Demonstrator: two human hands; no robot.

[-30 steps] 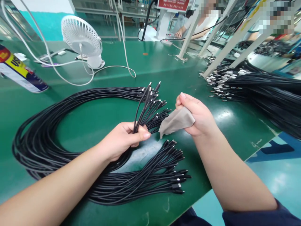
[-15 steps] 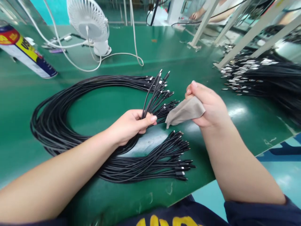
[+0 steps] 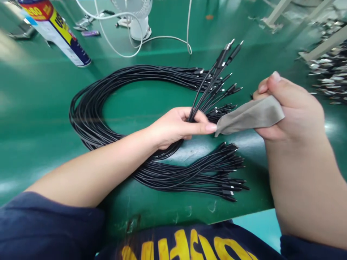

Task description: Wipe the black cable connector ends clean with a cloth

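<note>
Evidently to keep the plugs (image 3: 233,54) fanned clear, the left hand (image 3: 180,126) gripped looped black cables (image 3: 193,112) above the green tabletop (image 3: 151,104), while the right hand (image 3: 291,108), apart, clenched a gray cloth (image 3: 252,115) near the left thumb (image 3: 204,127)

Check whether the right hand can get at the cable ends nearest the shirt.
Likely yes: nothing visible stands between the right hand and the nearer cable ends, but its grip is taken up by the grey cloth.
</note>
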